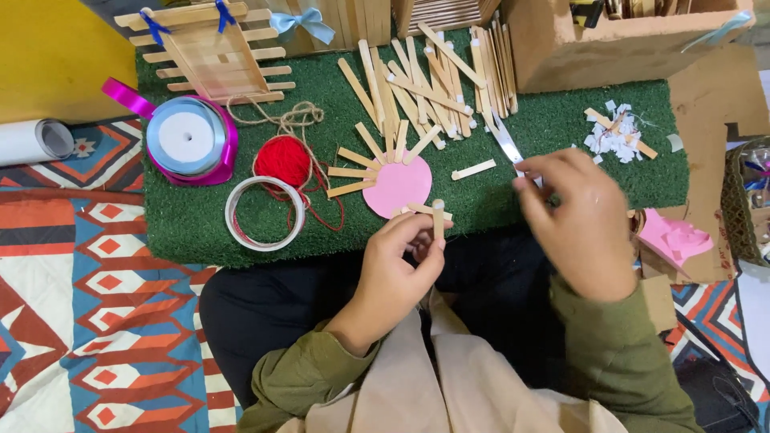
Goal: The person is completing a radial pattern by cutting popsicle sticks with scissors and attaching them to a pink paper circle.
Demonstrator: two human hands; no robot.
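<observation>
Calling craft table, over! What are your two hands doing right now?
Left hand pinching a wooden stick upright. Right hand peeling a white tape strip. Pink disc with sticks fanned round it, just ahead. Nothing blocking.

Green artificial-turf mat (200,224) is seen across the middle of the frame. Pale natural-wood sticks (425,80) are scattered at upper centre. A pink paper disc (397,186) is noted at centre, ringed by pale sticks. A red yarn ball (282,159) is seen left of centre; beige twine (277,119) lies above it. A magenta ribbon spool (191,141) with a white-grey face is noted at upper left; a white tape ring (265,213) below it. Blue bows (154,26) are tied on a wooden slat frame (212,56), top left; a light-blue bow (301,22) beside. Olive-green sleeves (609,353) are seen at the bottom. A rug (88,297) patterned in orange, blue and white diamonds and chevrons is at lower left. White paper scraps (613,136) are noted at upper right.
</observation>
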